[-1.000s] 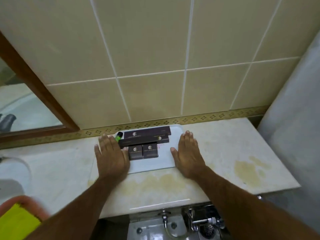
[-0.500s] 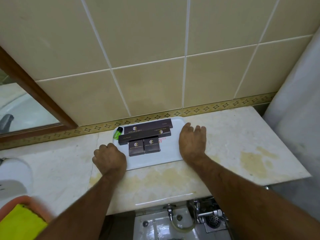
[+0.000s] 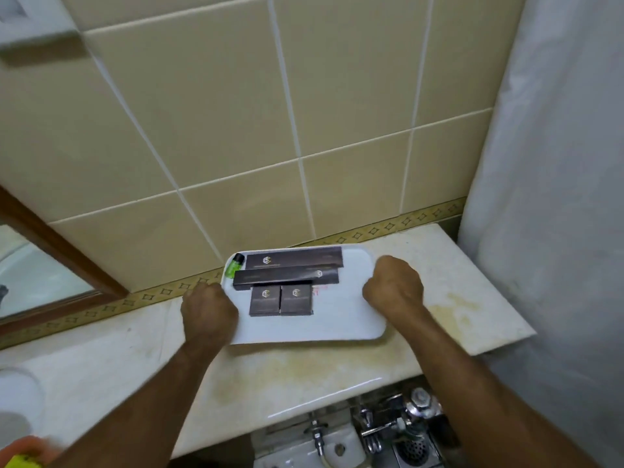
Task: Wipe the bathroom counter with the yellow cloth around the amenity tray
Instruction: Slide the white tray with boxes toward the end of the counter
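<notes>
The white amenity tray [image 3: 341, 319] is held just above the stained marble counter [image 3: 293, 373], its near edge raised. It carries several dark brown boxes [image 3: 287, 282] and a small green bottle [image 3: 233, 266] at its far left corner. My left hand [image 3: 207, 312] grips the tray's left edge. At the right edge, my right hand [image 3: 393, 287] is closed on the rim. A corner of the yellow cloth [image 3: 20, 462] shows at the bottom left, in an orange container [image 3: 30, 447].
A tiled wall rises right behind the counter, and a wood-framed mirror [image 3: 50, 265] is at the left. A white sink basin [image 3: 17, 403] sits far left. A pale curtain [image 3: 557, 197] hangs at the right. Chrome pipes and a floor drain [image 3: 408, 440] lie below the counter's front edge.
Both hands went from lying flat beside the tray to gripping its two side edges. The tray has come up off the counter and toward me.
</notes>
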A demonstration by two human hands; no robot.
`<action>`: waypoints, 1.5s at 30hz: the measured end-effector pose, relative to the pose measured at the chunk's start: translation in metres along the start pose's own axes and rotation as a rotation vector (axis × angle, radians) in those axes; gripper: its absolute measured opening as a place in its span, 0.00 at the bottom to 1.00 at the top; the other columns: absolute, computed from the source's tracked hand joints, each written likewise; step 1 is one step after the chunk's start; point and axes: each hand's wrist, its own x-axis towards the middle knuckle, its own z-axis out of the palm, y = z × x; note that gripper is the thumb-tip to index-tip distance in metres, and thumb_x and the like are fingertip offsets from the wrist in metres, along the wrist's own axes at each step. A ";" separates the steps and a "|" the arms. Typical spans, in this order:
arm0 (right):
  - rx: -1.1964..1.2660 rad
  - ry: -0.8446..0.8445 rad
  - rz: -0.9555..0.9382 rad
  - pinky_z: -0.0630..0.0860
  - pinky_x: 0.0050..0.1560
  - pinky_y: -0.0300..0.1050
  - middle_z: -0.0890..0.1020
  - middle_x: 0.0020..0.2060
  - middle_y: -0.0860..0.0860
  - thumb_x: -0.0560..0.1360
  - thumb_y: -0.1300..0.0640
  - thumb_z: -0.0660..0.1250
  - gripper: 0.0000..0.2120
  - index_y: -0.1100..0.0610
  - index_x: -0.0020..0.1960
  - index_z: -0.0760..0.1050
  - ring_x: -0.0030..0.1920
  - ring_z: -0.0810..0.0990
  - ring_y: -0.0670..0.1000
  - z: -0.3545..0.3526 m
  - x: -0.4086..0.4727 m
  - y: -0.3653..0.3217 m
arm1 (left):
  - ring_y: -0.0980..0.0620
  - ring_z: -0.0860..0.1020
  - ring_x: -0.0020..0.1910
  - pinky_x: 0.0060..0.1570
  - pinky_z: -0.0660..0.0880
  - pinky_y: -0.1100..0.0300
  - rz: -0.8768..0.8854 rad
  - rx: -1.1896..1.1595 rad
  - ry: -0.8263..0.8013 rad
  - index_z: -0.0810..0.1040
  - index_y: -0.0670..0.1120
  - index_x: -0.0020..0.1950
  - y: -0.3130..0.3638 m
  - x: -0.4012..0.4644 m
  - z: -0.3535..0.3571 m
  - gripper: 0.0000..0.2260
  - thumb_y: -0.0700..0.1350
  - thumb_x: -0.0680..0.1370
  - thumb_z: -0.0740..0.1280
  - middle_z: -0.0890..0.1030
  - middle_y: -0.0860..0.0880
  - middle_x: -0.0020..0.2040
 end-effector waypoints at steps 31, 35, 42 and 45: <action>1.245 0.177 0.795 0.82 0.26 0.46 0.83 0.31 0.66 0.69 0.67 0.76 0.11 0.72 0.41 0.75 0.27 0.84 0.57 -0.009 -0.044 0.209 | 0.39 0.82 0.48 0.44 0.78 0.49 0.966 0.317 -0.124 0.81 0.40 0.52 0.370 0.030 0.068 0.08 0.41 0.78 0.64 0.83 0.41 0.49; 1.224 0.149 0.808 0.82 0.27 0.46 0.83 0.28 0.63 0.69 0.66 0.77 0.12 0.72 0.43 0.76 0.27 0.85 0.58 -0.016 -0.047 0.208 | 0.37 0.81 0.50 0.44 0.76 0.47 0.875 0.173 -0.096 0.80 0.39 0.52 0.328 0.002 0.052 0.10 0.35 0.75 0.60 0.82 0.38 0.51; 0.545 0.229 0.542 0.72 0.32 0.46 0.73 0.14 0.51 0.80 0.44 0.59 0.32 0.62 0.24 0.79 0.22 0.74 0.53 -0.010 -0.101 0.147 | 0.47 0.78 0.27 0.23 0.68 0.61 0.652 -0.016 0.017 0.76 0.48 0.34 0.123 -0.122 0.005 0.07 0.46 0.72 0.69 0.79 0.48 0.30; 0.511 0.137 0.322 0.64 0.30 0.42 0.76 0.20 0.55 0.81 0.47 0.59 0.28 0.63 0.31 0.80 0.27 0.77 0.58 0.026 -0.151 0.081 | 0.49 0.77 0.25 0.22 0.69 0.61 0.341 -0.017 0.104 0.76 0.49 0.34 0.003 -0.177 -0.019 0.08 0.49 0.72 0.71 0.78 0.49 0.28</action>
